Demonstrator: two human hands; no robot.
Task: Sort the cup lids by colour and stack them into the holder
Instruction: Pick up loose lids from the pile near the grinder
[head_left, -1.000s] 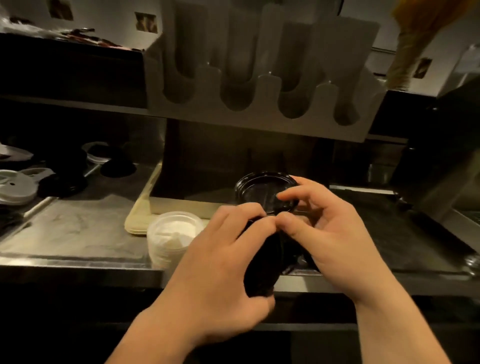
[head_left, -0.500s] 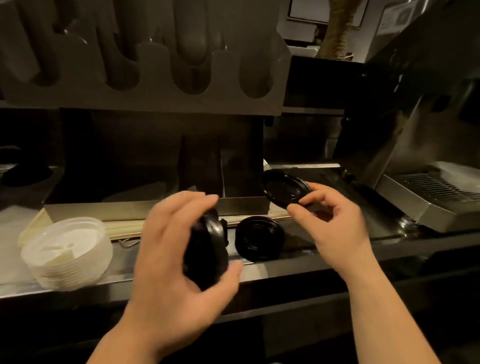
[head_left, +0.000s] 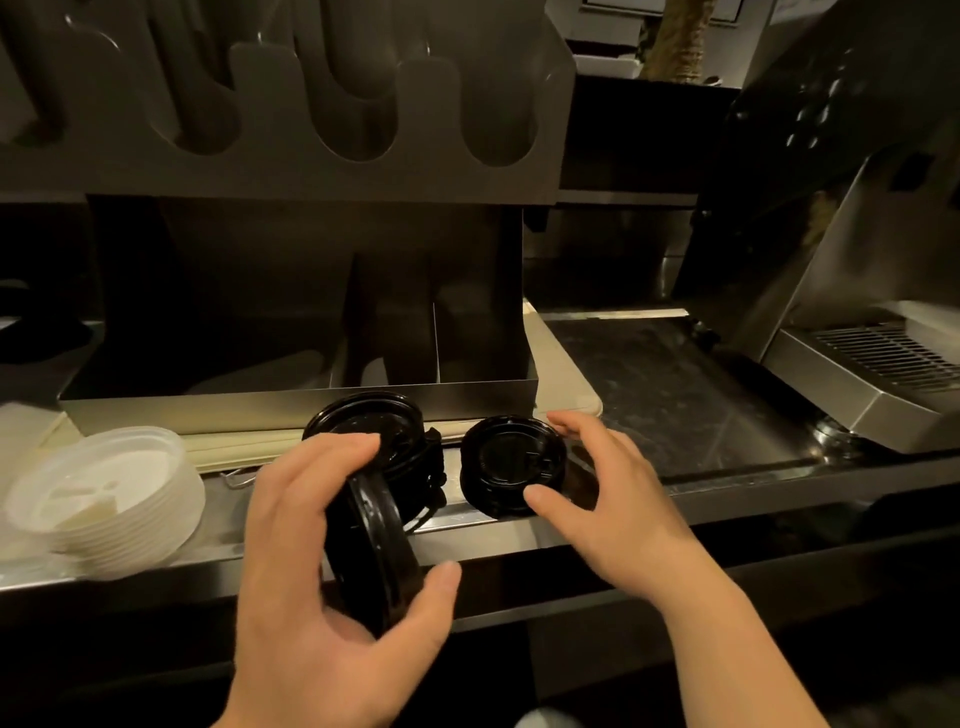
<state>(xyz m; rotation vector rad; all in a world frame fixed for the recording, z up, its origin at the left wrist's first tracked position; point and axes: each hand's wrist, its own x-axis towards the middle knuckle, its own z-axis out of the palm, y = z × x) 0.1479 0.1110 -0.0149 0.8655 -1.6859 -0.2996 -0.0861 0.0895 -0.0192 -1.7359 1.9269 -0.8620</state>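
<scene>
Nearest, the left hand (head_left: 322, 571) grips the held black stack (head_left: 376, 545) on edge, fingers curled over its top and thumb pressed under it at five o'clock.

At two o'clock from it, the right hand (head_left: 615, 499) no longer pinches the single lid it carried half a second ago. It now brackets the counter black stack (head_left: 511, 462) with fingers spread, the thumb touching the near rim and the others just past the far rim. That lid has probably been dropped onto this pile, so the black ones are being gathered before loading.

Another black lid (head_left: 369, 423) shows just behind the left fingertips. Whether it lies on the counter (head_left: 493, 530) or leans on the held stack, I cannot tell.

At nine o'clock the white lids (head_left: 104, 499) sit already stacked apart.

Farthest, at twelve o'clock, the holder (head_left: 291, 171) shows no lids in its slots, so the stacking itself is not yet done.
</scene>
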